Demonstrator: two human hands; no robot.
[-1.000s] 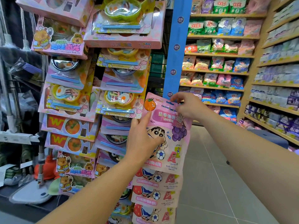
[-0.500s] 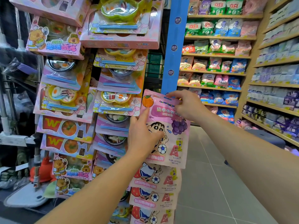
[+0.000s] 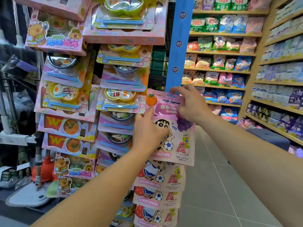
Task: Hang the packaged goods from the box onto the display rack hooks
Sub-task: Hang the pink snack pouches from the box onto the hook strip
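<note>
A pink snack pouch [image 3: 180,145] with a cartoon boy and a football hangs at the foot of a blue hanging strip [image 3: 178,46]. My right hand [image 3: 191,105] pinches the pouch's top edge near its hang hole. My left hand [image 3: 149,130] lies against the pouch's left side, index finger up along its edge. Below it, three similar pink pouches [image 3: 159,179] hang in a column. The hook itself is hidden behind the pouch and my fingers.
Left of the strip, a rack is packed with pink boxed toy-food candy sets [image 3: 121,102]. Wooden shelves of snack bags [image 3: 219,63] run along the back and right wall. A grey tiled aisle floor [image 3: 213,185] lies to the right. The box is out of view.
Both hands stay on the pouch, which keeps its place at the strip. My right hand's fingers have shifted slightly along the top edge; the view moved a little.
</note>
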